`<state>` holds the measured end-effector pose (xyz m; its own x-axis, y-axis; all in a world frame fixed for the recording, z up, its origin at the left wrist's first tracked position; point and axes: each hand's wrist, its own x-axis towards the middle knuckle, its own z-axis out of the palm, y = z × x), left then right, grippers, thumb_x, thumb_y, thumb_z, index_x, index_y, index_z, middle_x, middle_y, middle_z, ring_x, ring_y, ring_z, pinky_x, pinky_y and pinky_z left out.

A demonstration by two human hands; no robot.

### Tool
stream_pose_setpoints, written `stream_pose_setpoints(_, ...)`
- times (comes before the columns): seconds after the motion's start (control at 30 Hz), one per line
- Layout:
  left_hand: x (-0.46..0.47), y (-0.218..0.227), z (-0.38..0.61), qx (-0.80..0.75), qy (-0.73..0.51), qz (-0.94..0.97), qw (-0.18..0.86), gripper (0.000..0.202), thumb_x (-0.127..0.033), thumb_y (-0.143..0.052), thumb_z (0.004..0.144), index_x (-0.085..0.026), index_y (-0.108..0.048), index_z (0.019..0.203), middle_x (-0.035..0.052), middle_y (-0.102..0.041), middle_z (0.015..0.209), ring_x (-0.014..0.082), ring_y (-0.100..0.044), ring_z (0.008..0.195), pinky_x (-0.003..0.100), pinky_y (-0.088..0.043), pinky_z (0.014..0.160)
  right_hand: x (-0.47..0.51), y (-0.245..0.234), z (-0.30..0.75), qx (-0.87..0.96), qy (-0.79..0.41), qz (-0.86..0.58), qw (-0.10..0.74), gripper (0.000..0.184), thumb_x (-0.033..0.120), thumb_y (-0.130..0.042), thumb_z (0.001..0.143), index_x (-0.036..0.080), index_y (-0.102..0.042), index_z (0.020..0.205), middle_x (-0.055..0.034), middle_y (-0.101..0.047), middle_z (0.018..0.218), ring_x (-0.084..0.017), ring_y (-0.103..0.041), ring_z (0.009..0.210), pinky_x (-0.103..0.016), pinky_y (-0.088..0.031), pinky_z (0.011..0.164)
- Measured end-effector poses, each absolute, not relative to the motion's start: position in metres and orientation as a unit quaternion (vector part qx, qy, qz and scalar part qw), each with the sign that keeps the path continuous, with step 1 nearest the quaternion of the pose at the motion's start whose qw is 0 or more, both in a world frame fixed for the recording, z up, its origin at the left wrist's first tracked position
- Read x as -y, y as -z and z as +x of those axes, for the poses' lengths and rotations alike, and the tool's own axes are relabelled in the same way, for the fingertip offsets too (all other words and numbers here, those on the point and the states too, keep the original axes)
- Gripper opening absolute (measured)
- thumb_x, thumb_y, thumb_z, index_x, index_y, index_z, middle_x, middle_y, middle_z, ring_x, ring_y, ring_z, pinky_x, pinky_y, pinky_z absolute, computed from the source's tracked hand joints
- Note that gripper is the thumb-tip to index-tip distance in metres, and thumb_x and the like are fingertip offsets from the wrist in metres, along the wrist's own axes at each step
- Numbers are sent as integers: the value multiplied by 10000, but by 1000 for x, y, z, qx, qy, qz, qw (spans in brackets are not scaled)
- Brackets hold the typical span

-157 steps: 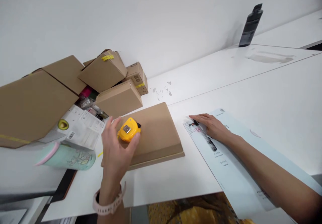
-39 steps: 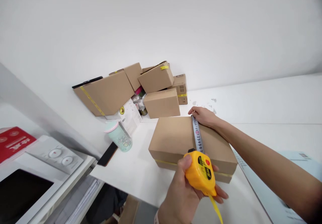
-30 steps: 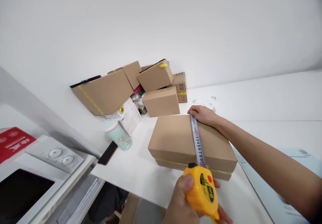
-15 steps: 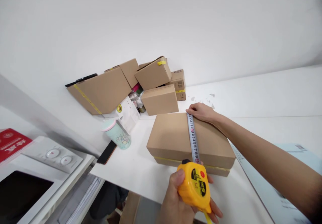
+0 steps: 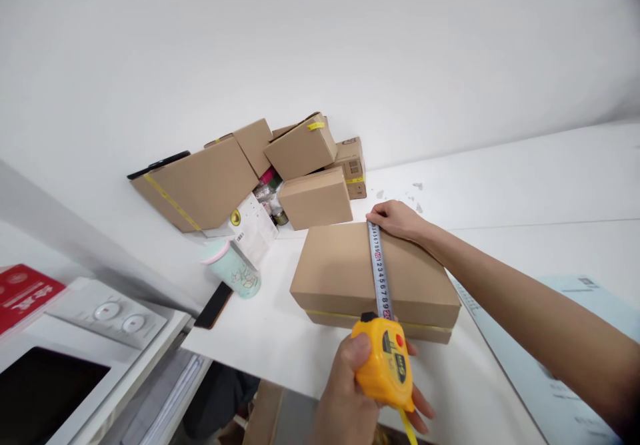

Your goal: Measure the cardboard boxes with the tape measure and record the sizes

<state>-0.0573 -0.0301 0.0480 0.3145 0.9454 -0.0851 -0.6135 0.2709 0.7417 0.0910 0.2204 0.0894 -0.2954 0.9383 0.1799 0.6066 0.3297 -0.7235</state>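
Left hand: my fingers wrap the yellow tape measure, at the carton's near side.
Right hand: I pinch the steel blade's end at the carton's far top edge.
Tape measure: probably light, hard-shelled, slightly slick; I'd grip its flanks.
Blade: likely springy, thin-edged; best held by the tip.
Carton: on the white table; looks stiff.

Tape measure blade across cardboard box on table, tumbler left, piled cartons far left, microwave near left, sheet right
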Motion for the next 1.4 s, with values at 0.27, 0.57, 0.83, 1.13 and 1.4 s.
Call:
stream_pose_setpoints(0.27,64,-60,-125,-368,-639,400,544,640,-595,-777,721,-210,-642,1213,123,-716,1007,258,-719,657,344,-587,540,-148,-80,148,690,-303,-474,455,432,612,-461,947,291,-738,1034,-60,-690,1266,-315,-576,1209,-423,-476,975)
stream_pose_setpoints(0.57,39,-11,-166,-484,-666,346,450,576,-517,-788,722,-193,-636,1173,66,-701,919,222,-690,626,309,-555,521,-72,0,191,770,-324,-418,357,850,646,-604,847,528,-186,1578,40,-56,1711,-371,-304,1489,-477,-551,982)
stream_pose_setpoints(0.83,23,-50,-169,-413,-682,368,479,482,-498,-744,749,-170,-672,1095,118,-712,1105,223,-682,578,328,-536,468,-94,-50,168,702,-243,-518,425,613,666,-561,862,336,-532,1378,-96,-374,1601,-365,-528,1305,-421,-577,831)
stream_pose_setpoints(1.13,6,-91,-146,-434,-699,408,394,516,-479,-748,742,-154,-644,1130,192,-631,1340,188,-680,600,304,-556,494,-185,-109,124,690,-211,-577,382,531,738,-435,865,242,-612,937,-113,-700,1057,-321,-606,1055,-394,-473,800)
stream_pose_setpoints(1.4,20,-58,-90,-440,-551,486,516,666,-566,-817,686,-198,-619,1205,60,-628,960,160,-661,621,240,-553,490,-202,-106,117,672,-263,-568,396,504,710,-325,924,249,-508,834,-81,-697,930,-276,-632,870,-360,-440,723)
